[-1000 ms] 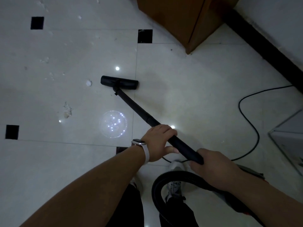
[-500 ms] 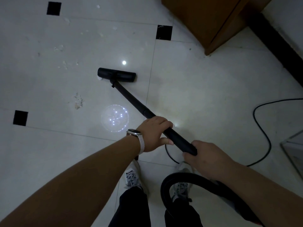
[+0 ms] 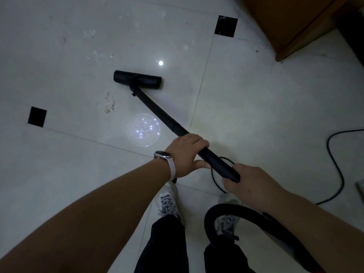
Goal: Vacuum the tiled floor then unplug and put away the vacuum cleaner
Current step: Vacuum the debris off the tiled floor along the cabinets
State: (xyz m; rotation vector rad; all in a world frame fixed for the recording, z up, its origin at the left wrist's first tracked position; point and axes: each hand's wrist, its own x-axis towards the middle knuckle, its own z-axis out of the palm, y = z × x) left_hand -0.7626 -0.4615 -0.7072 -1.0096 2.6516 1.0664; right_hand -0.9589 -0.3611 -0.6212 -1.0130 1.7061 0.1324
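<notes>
A black vacuum wand (image 3: pixel 157 113) runs from my hands down to its flat floor head (image 3: pixel 137 79), which rests on the white tiled floor (image 3: pixel 246 107). My left hand (image 3: pixel 185 154), with a watch on the wrist, grips the wand partway along. My right hand (image 3: pixel 250 184) holds the wand's upper end, where the ribbed black hose (image 3: pixel 246 211) loops off to the lower right. White crumbs and a scrap of debris (image 3: pixel 109 104) lie left of the head, with more specks (image 3: pixel 94 54) beyond it.
A wooden cabinet (image 3: pixel 291 22) stands at the top right by a dark skirting. The black power cord (image 3: pixel 336 164) curves over the floor on the right, with a loop (image 3: pixel 213 174) near my feet. Small black inset tiles (image 3: pixel 37 116) mark the floor.
The floor head has slid left over a white scrap that lay beside it, which is no longer seen. My view has shifted left, and both hands keep their hold.
</notes>
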